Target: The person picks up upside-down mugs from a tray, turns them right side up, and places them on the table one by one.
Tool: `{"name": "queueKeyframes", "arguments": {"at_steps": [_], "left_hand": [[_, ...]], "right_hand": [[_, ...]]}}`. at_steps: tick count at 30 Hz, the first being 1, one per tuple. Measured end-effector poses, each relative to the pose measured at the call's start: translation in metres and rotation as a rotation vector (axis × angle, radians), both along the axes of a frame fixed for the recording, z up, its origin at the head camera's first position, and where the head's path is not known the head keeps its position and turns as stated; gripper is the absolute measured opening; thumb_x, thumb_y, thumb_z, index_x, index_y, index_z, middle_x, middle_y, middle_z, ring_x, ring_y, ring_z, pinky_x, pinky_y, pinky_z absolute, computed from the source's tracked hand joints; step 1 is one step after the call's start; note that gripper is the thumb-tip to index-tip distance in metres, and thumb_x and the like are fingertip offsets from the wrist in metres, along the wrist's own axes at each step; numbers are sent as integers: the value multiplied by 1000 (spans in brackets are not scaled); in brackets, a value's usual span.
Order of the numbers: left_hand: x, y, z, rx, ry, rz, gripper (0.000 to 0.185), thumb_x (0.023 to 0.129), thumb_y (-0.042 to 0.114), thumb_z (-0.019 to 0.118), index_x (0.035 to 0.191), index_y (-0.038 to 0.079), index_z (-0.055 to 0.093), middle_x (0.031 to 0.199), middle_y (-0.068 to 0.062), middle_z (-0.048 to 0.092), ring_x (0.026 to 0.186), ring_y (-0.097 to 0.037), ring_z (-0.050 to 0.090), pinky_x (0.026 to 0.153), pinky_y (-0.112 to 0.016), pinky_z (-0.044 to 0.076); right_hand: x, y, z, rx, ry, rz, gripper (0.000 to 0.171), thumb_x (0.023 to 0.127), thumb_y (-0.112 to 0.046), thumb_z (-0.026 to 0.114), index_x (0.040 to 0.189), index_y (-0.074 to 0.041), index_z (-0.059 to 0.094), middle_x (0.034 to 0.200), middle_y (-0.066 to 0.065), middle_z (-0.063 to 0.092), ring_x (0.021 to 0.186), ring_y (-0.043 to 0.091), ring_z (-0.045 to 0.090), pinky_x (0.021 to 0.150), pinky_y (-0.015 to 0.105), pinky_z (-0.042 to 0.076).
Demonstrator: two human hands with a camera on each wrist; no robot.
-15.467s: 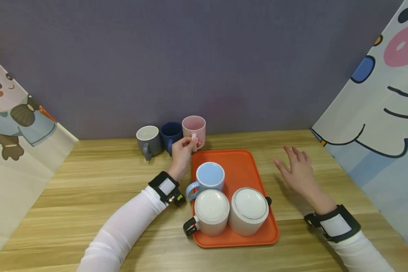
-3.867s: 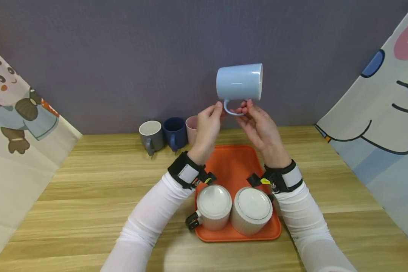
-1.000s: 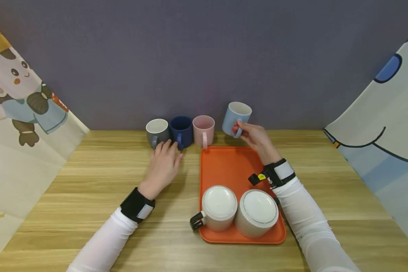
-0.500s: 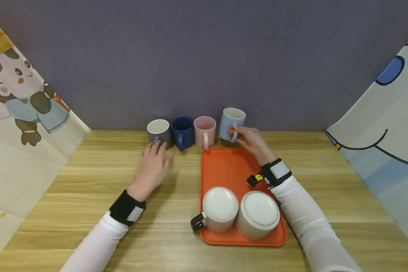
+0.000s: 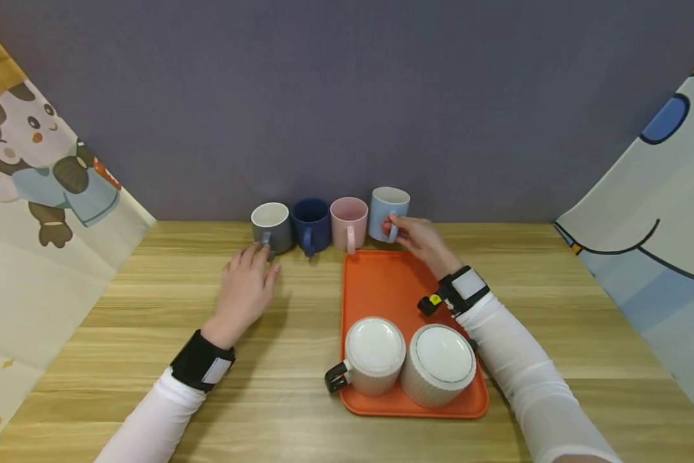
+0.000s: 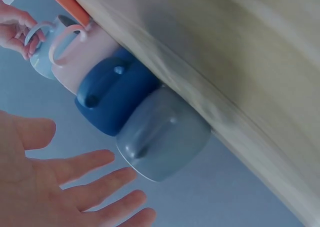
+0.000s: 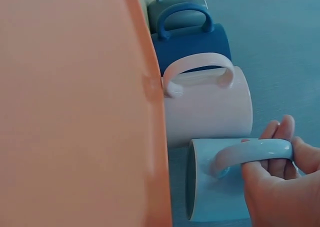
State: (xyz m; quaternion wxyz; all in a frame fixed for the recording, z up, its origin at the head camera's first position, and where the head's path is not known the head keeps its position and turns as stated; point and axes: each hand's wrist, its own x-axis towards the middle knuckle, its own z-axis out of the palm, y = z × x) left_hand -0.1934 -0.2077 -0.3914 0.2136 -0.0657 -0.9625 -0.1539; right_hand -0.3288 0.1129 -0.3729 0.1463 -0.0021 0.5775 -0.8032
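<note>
light blue mug point(image 5: 388, 212) is down from mid-air now, at the right end of the row just beside the pink mug point(image 5: 348, 222). right hand point(image 5: 417, 236) pinches its handle to line it up; left hand point(image 5: 245, 289) rests flat, fingers loose, near the grey mug point(image 5: 271, 225).

Light blue mug point(image 5: 388, 212), upright, handle toward viewer, at right end of mug row beside pink mug point(image 5: 348, 223)

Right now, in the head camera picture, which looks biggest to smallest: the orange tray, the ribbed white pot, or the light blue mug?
1. Orange tray
2. Ribbed white pot
3. Light blue mug, held by the right hand

The pot is nearer the camera, so its lead over the mug is unsure.
</note>
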Motion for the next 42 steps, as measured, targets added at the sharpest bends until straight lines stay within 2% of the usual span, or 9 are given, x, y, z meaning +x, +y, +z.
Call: {"name": "queueKeyframes", "arguments": {"at_steps": [18,27,30,33,37,42], "left_hand": [[9,-26,1,6,7,52,46,98,26,49,132,-4,47,138,-29,42,127,-49,35,98,-65,29],[10,-30,4,4,8,64,45,99,26,46,132,-5,48,138,-30,42,126,-50,34,97,-66,29],[10,-30,5,2,10,63,45,99,27,46,132,-5,48,138,-30,42,127,-50,34,97,-66,29],[10,-30,4,2,8,62,45,99,27,46,132,-5,48,138,-29,42,127,-50,34,97,-66,29],[10,-30,3,2,1,60,46,99,27,46,133,-4,47,139,-29,42,128,-50,33,98,-66,28],[9,-30,2,0,-3,61,46,100,28,45,133,-4,47,139,-29,42,128,-49,33,98,-65,28]], "right_hand": [[-8,-7,-20,14,-4,-7,25,96,-14,54,77,-13,70,76,-3,69,76,8,66,72,20,52],[-8,-10,-21,26,25,-8,21,95,-12,55,80,-12,70,77,-2,70,78,8,67,75,21,52],[-7,-11,-22,49,29,-10,17,95,-13,55,85,-10,68,79,-2,70,79,8,66,76,21,52],[-6,-10,-23,77,27,-15,14,95,-15,56,95,-6,67,80,-3,69,82,9,66,77,20,52],[-5,-10,-25,103,24,-12,23,95,-14,56,110,2,62,82,-3,68,84,9,65,78,20,52],[-4,-12,-25,150,2,-20,27,95,-10,55,117,7,56,81,-3,68,81,8,65,78,22,53]]}}
